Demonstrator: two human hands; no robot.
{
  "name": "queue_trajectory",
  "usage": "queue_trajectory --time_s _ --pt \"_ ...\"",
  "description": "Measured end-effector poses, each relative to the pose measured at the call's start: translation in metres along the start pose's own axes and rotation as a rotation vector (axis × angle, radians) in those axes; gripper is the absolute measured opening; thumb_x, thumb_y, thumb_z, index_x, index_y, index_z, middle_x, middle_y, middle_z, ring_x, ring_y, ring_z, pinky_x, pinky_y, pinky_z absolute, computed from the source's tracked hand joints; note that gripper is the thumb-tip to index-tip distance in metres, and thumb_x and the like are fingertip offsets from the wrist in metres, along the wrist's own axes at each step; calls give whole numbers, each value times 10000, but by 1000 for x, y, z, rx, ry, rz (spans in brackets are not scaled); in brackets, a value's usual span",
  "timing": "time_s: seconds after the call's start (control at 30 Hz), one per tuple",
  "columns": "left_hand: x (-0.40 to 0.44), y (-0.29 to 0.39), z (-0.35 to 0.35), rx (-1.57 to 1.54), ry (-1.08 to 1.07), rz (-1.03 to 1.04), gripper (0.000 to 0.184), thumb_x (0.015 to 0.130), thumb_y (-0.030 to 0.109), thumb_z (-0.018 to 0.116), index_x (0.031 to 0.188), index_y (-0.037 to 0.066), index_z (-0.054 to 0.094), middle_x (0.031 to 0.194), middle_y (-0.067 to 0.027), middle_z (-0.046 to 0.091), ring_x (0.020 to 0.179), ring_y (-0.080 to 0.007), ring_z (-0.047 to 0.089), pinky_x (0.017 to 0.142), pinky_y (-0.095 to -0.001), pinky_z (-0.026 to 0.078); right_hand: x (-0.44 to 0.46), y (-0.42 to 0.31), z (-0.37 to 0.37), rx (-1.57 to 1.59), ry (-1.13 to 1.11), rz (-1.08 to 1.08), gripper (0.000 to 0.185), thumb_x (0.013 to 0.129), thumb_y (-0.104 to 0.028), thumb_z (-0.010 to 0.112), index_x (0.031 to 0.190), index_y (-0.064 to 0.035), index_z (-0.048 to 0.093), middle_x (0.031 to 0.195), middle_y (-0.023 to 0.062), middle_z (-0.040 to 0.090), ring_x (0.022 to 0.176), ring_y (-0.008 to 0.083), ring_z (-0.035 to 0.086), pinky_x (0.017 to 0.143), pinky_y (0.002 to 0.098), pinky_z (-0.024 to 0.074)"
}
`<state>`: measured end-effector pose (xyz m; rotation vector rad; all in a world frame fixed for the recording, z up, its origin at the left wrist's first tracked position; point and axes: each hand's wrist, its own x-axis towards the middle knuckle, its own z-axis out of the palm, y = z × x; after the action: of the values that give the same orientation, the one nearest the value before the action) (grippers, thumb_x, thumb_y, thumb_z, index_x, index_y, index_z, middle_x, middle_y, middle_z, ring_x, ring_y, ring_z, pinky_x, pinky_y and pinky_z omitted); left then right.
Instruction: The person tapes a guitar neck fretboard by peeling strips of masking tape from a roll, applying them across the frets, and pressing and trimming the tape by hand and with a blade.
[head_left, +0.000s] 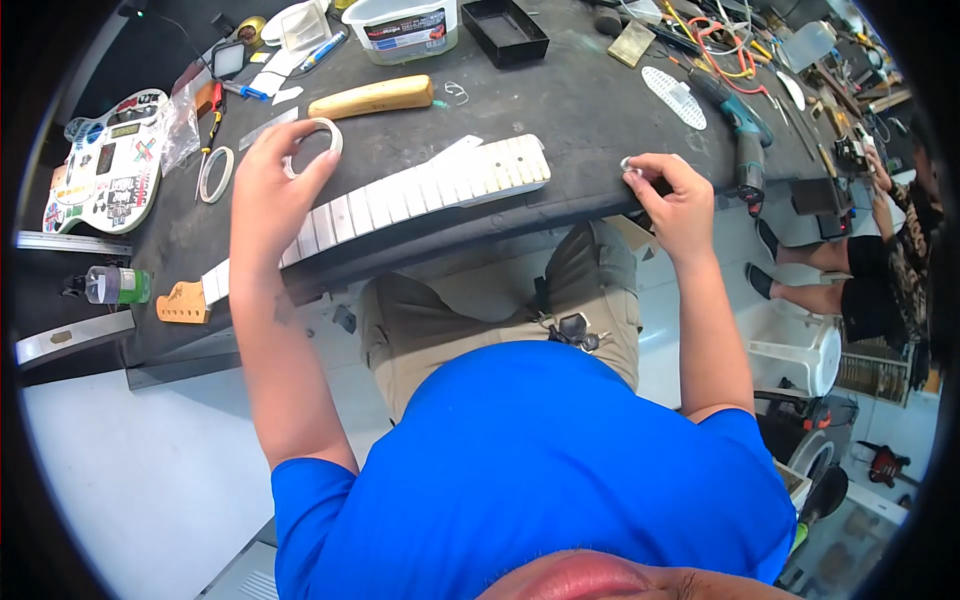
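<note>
My left hand is closed around the edge of a roll of tape, above the left part of a guitar neck. The guitar neck lies along the front edge of the bench, its fretboard mostly covered in pale tape, with its wooden headstock at the left. To the right of the neck, my right hand pinches a small whitish piece between thumb and fingertips, just over the bench edge.
The dark bench bears a yellow block, another tape roll, a plastic tub, a black tray, a stickered guitar body and a power drill. Another person is at the far right.
</note>
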<state>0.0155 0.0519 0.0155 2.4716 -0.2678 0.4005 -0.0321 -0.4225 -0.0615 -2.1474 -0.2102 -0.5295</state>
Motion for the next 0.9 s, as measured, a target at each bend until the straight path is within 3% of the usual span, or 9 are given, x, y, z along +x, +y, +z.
queue_trajectory --time_s 0.03,0.13,0.23,0.33,0.43,0.53,0.63,0.83,0.9 --pt "-1 -9 -5 -1 11 -22 467 962 247 891 1361 25 793 1288 -140 800 1180 -291 737 1065 -397 567 3 -1 0 -15 10 -39 157 949 -112 924 1064 -35 850 916 97 793 801 122 738 736 301 577" --pt "-6 -21 -13 3 26 -78 457 970 242 886 1355 14 793 1282 -134 794 1168 -280 727 1044 -392 568 17 -15 -9 -183 -171 126 158 961 -141 922 1029 -25 840 872 82 784 761 124 703 692 306 549" --pt "-9 -25 -16 31 18 -101 453 969 228 887 1353 8 792 1285 -131 792 1189 -278 722 1045 -396 568 31 -10 -8 -204 -182 250 180 977 -175 910 1021 -19 832 865 72 786 773 140 692 713 330 547" --pt "-11 -35 -21 93 -7 -103 461 959 213 896 1359 8 791 1315 -138 786 1232 -299 721 1062 -411 568 45 -4 1 -78 -58 -142 182 997 -192 887 1044 -22 841 899 83 802 851 170 728 783 346 570" --pt "-8 -59 -18 158 -67 -103 485 939 197 913 1370 13 791 1421 -152 750 1302 -329 707 1112 -428 559 67 -15 14 70 -110 -126 164 1032 -187 839 1077 -31 857 961 94 830 945 202 760 863 350 587" --pt "-4 -68 -14 171 -205 -104 500 918 185 926 1372 22 795 1518 -152 701 1376 -350 676 1177 -441 533 93 -18 40 155 -247 -155 148 1042 -127 815 1120 -6 846 924 31 786 854 98 678 797 300 536" --pt "-6 -54 -14 208 -243 -196 511 895 165 929 1375 43 800 1544 -131 685 1426 -361 638 1232 -445 500 126 -36 68 110 -405 -98 173 1027 -138 797 1133 -11 846 927 30 805 888 98 706 841 277 555" --pt "-15 -60 -9 163 -170 -191 523 884 205 921 1377 77 801 1548 -113 681 1451 -360 601 1243 -461 489 176 -58 142 -103 -643 -43 212 1030 -172 776 1164 -49 883 975 79 853 918 159 775 867 342 601" --pt "-17 -59 -8 183 -149 -180 523 886 241 918 1372 86 803 1552 -102 678 1464 -353 594 1245 -472 485 185 -68 148 -229 -706 -21 261 1007 -223 780 1198 -86 892 1076 136 859 1017 265 803 948 409 623"
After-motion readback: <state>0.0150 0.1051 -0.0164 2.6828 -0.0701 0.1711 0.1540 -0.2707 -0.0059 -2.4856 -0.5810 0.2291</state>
